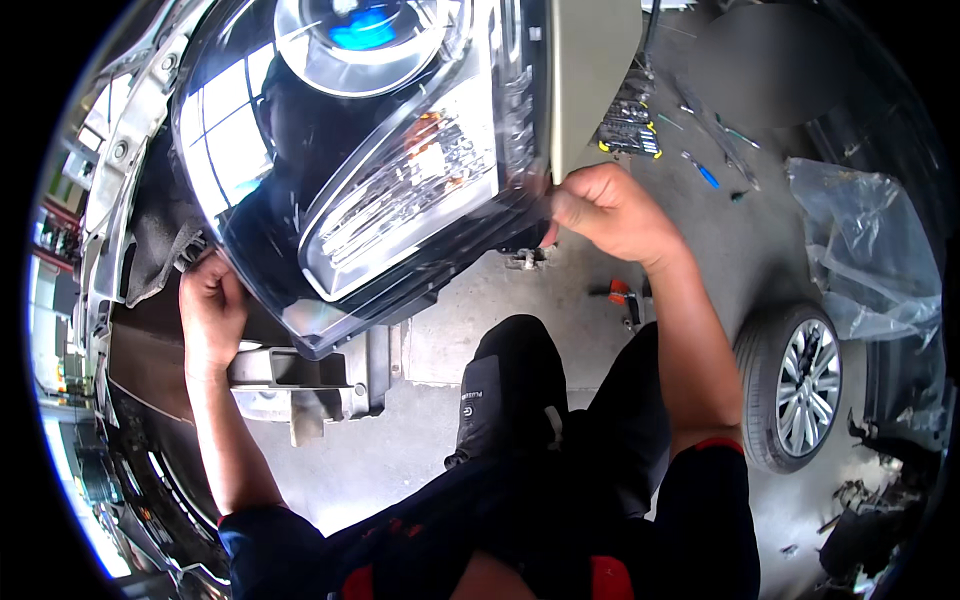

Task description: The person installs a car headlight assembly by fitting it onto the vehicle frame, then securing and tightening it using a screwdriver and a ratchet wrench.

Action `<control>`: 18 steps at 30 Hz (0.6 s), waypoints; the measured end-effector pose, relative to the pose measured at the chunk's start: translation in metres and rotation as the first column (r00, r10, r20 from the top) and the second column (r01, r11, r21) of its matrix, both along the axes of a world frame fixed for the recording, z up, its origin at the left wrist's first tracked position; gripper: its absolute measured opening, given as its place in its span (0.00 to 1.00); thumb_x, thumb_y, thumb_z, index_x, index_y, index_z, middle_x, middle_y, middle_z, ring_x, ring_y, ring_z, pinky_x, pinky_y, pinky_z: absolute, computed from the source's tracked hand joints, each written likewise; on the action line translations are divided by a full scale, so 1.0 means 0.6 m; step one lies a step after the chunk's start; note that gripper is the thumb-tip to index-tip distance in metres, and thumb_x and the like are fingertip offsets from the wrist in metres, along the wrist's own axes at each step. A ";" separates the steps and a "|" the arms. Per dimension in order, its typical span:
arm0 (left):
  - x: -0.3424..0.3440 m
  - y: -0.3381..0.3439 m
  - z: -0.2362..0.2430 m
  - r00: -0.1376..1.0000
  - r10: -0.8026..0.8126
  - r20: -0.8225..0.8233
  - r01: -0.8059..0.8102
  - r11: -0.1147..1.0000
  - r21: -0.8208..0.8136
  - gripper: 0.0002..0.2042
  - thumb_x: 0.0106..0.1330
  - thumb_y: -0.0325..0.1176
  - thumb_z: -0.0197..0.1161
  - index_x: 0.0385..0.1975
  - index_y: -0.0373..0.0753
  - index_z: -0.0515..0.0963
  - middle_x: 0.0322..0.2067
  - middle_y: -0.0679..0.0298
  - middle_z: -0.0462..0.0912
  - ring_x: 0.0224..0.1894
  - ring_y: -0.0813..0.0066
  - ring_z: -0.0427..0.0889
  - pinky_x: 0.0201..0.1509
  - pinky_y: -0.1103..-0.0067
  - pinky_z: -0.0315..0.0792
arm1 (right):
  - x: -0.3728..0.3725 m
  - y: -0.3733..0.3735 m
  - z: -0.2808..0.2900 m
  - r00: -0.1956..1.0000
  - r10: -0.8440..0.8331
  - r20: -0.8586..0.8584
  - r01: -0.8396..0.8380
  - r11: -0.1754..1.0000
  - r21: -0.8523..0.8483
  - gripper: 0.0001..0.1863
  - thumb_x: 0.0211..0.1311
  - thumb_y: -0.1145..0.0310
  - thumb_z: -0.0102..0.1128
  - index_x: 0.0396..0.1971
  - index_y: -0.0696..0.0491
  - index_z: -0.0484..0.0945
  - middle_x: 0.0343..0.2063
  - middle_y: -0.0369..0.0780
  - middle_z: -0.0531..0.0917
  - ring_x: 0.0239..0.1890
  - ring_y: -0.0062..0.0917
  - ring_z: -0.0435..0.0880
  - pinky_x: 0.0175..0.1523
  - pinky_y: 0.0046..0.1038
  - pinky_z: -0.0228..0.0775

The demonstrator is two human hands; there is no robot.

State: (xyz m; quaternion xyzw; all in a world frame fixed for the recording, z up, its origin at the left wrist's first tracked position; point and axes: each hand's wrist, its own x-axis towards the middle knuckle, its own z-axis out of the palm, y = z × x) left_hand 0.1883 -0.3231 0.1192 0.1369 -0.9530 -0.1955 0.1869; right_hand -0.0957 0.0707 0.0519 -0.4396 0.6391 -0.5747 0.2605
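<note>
A large car headlight assembly (390, 210) with a blue-tinted lens and clear cover fills the upper middle, close to me and tilted. My left hand (214, 300) grips it at its lower left side, fingers curled beside a dark bracket and liner (160, 250) of the car body. My right hand (610, 215) holds it at the right side, thumb and fingers closed on the edge where a pale grey panel (585, 70) rises beside the lamp. My fingertips are partly hidden behind the lamp. Below it a metal beam (295, 372) of the car shows.
On the concrete floor lie a tool set (630, 125), a blue screwdriver (702, 170), an orange-and-black tool (620, 298), a wheel (805, 385), clear plastic sheeting (860, 240) and dark parts (855, 530) at the lower right. The car body (120, 150) runs along the left; my knees are underneath.
</note>
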 end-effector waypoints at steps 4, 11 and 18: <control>-0.020 0.050 -0.004 0.987 0.024 -0.158 -0.004 0.992 0.124 0.07 0.62 0.17 0.57 0.35 0.29 0.82 0.32 0.63 0.88 0.37 0.81 0.83 0.46 0.79 0.76 | -0.021 0.008 -0.026 0.996 0.057 0.062 -0.054 0.998 -0.043 0.20 0.74 0.57 0.60 0.32 0.61 0.83 0.26 0.36 0.85 0.32 0.19 0.85 0.38 0.25 0.74; 0.127 -0.182 -0.058 0.989 0.150 0.006 -0.150 0.984 0.094 0.20 0.63 0.35 0.70 0.53 0.33 0.79 0.45 0.58 0.86 0.48 0.71 0.84 0.54 0.72 0.77 | -0.048 -0.013 -0.041 0.977 0.215 0.006 -0.213 0.968 -0.132 0.19 0.72 0.54 0.63 0.35 0.58 0.82 0.30 0.34 0.86 0.33 0.14 0.84 0.32 0.20 0.65; 0.003 -0.068 -0.138 0.973 0.193 0.126 -0.196 0.980 0.015 0.19 0.64 0.35 0.69 0.52 0.33 0.79 0.45 0.58 0.86 0.47 0.71 0.84 0.53 0.72 0.77 | -0.240 0.158 -0.330 0.982 0.012 0.187 -0.054 0.973 0.222 0.17 0.77 0.61 0.56 0.53 0.57 0.80 0.45 0.38 0.87 0.52 0.25 0.86 0.55 0.25 0.77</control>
